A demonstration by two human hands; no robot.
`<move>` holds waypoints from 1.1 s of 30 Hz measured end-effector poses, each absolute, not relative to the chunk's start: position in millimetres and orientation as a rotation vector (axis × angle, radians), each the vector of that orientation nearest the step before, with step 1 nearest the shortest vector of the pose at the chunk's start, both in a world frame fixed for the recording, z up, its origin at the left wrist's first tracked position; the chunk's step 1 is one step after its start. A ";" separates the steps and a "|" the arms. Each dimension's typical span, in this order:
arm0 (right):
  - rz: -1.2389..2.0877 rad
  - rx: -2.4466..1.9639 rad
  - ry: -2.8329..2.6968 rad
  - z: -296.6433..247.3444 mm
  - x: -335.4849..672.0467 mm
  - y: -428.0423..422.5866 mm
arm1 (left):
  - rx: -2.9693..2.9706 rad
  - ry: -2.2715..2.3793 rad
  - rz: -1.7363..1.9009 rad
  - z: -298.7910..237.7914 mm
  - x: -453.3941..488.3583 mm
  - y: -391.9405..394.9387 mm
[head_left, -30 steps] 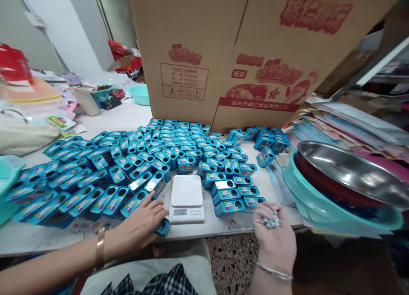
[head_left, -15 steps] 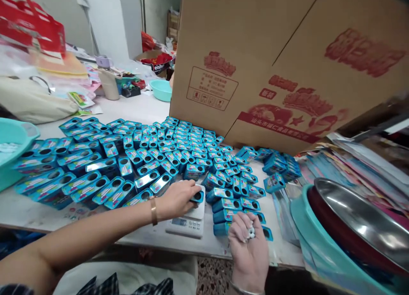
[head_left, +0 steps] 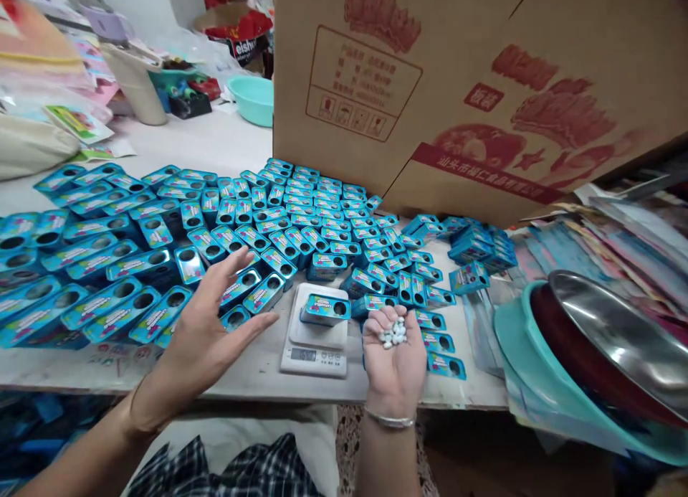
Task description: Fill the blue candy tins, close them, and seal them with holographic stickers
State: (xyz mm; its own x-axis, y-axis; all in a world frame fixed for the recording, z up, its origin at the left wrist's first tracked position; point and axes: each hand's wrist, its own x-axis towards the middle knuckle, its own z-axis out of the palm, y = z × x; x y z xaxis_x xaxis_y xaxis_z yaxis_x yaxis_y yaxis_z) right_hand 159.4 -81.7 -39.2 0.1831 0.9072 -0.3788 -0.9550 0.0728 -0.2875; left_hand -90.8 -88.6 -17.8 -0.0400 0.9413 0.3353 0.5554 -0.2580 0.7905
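A small blue tin [head_left: 325,309] with a round dark hole in its top rests on a white digital scale [head_left: 313,364]; the scale's display is lit, its digits too blurred to read surely. To the left of the scale, my left hand [head_left: 201,332] is open and holds nothing, thumb and fingers spread over the nearest tins. My right hand [head_left: 395,375] is palm up just right of the scale. Its curled fingers cup a small heap of pale candies [head_left: 393,333]. Many more blue tins [head_left: 258,217] stand in close rows, each with a similar hole.
A large cardboard box [head_left: 344,145] stands behind the tins. At the right, a steel basin [head_left: 628,339] sits in a turquoise basin [head_left: 516,353], near piled printed sheets [head_left: 570,249]. Another turquoise bowl [head_left: 252,99] and a beige cup [head_left: 137,84] are at the back left.
My left hand has let go of the tin on the scale and drawn back left, opening. My right hand has uncurled somewhat, showing more candies. The view has tipped downward.
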 end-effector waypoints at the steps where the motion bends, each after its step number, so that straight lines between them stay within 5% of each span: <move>1: 1.387 -0.540 0.094 -38.3 157.9 -77.4 | 1.774 1.582 1.239 -20.6 -93.5 -91.7; 33: 1.165 -0.730 -0.237 -33.3 119.9 -34.9 | 2.148 1.211 0.827 -61.3 6.5 -41.8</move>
